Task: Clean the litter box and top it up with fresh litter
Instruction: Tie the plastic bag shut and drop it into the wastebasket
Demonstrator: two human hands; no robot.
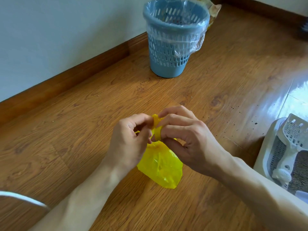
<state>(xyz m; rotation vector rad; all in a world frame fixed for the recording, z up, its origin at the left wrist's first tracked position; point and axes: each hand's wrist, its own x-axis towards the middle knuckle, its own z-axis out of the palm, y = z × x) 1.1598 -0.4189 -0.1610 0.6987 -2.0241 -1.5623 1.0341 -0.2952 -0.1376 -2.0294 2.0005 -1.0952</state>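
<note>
Pinching yellow bag (160, 165) handles, both hands, open floor (83, 130) around

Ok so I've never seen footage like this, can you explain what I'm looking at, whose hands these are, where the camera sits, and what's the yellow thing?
There is no machine here. One camera worn on a person's head looks forward and down, so the two bare arms are the wearer's own. The left hand and right hand both pinch the twisted neck of a small yellow plastic bag, apparently knotting it, with a strip looped round a right finger. The bag's body hangs just over the wooden floor. Farther off stands a blue slotted waste bin with a clear liner. At the right edge is a white litter box with a slotted scoop resting in it.
</note>
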